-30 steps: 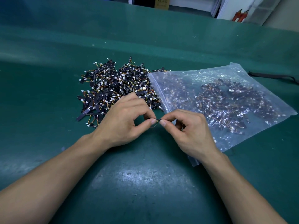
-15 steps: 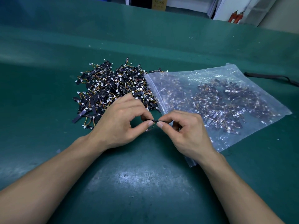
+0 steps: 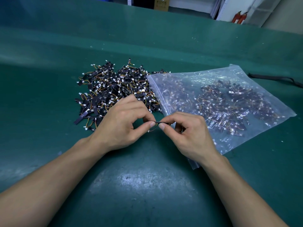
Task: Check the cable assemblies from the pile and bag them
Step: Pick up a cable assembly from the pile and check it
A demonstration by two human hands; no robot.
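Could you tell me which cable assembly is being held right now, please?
The single cable assembly pinched between the left hand and right hand; every other one lies in the loose pile or inside the clear bag.

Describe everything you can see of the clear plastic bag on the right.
The zip-lock bag is clear, crinkled, glossy film lying flat on the green mat, turned diagonally. Its zip strip runs along the left edge, against the pile of cable assemblies; whether it is sealed is unclear. Many bagged assemblies show through it, spread loosely. The right hand, pinching a loose assembly, hides part of its near edge.
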